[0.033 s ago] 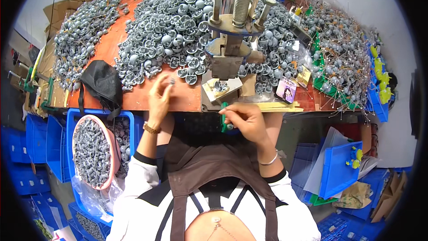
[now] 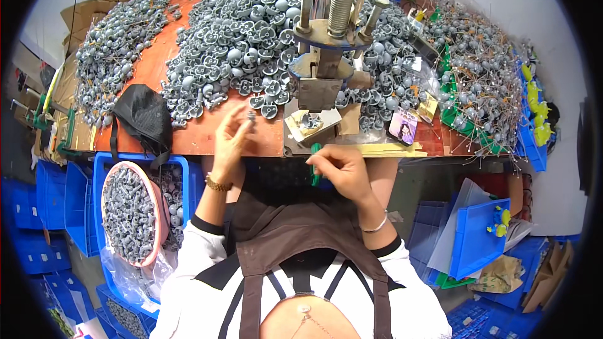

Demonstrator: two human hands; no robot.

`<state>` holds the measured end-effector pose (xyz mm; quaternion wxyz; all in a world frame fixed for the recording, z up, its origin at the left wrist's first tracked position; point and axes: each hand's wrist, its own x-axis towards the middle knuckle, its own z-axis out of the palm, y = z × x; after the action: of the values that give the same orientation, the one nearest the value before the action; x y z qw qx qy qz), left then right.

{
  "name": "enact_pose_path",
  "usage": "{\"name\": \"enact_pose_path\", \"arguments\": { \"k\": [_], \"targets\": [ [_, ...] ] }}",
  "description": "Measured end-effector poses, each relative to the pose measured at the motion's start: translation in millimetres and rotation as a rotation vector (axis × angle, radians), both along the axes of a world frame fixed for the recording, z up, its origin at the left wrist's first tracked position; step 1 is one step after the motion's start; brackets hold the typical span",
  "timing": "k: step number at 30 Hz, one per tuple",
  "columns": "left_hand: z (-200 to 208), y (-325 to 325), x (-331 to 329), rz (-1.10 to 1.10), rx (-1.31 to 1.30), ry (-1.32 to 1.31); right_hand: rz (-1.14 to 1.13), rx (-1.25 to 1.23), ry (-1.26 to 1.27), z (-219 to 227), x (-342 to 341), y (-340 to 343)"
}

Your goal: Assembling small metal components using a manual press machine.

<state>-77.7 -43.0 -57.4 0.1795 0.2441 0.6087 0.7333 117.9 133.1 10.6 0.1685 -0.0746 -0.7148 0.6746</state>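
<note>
My left hand, wearing a wrist chain, is raised over the bare front strip of the red table. Thumb and fingertips pinch a small grey plastic part, slightly blurred. Over the table's front edge my right hand is closed, fingers curled at the top of a green tool whose working end I cannot make out. Between the hands and a little farther off stands a metal press. Under its head, a grey cup-shaped piece sits in a pale block.
Heaps of grey half-shells cover the table behind. Wired grey pieces fill the right side. A black cap-like bag lies left of my hand. Below it, a pink tub of small grey parts sits in a blue crate.
My left hand has shifted a little to the right with the small grey part. My right hand has moved slightly to the left and its fingers have curled in more.
</note>
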Motion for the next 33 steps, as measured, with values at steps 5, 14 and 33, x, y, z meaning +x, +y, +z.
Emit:
{"name": "enact_pose_path", "arguments": {
  "k": [5, 14, 33],
  "targets": [
    [21, 21, 50, -0.204, 0.379, -0.698, -0.04, 0.028, -0.108, -13, -17, -20],
    [30, 19, 47, -0.272, 0.325, -0.532, -0.042, 0.028, -0.096, -7, -13, -19],
    [62, 24, 69, -0.175, -0.055, 0.595, 0.103, -0.372, -0.058, -8, -14, -9]
  ]
}}
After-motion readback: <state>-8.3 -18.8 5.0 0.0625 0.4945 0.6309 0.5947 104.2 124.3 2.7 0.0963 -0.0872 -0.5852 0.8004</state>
